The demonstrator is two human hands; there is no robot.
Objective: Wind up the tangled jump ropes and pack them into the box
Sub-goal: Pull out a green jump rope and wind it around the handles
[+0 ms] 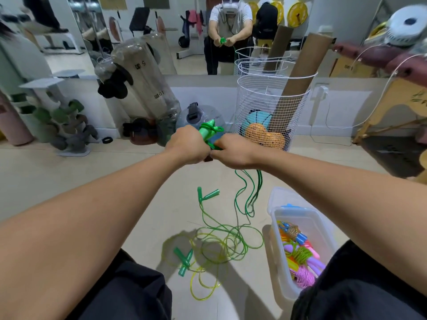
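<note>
My left hand [188, 144] grips the light green handles of a green jump rope [208, 131], held up in front of me. Close beside it, my right hand [233, 151] pinches the same rope's cord, which hangs down in loops [250, 195] to the floor. On the floor lie tangled ropes [221, 243]: a green one with two handles [206, 195] and a yellow-green one with crossed teal handles [184, 260]. A clear plastic box [277, 245] at the lower right holds several wound coloured ropes [300, 255].
The box's lid [280, 195] lies behind the box. A white wire basket [270, 112] with a cardboard tube and balls stands ahead by the mirror wall. Clear bags and a dumbbell rack [67, 125] sit to the left. My knees frame the floor.
</note>
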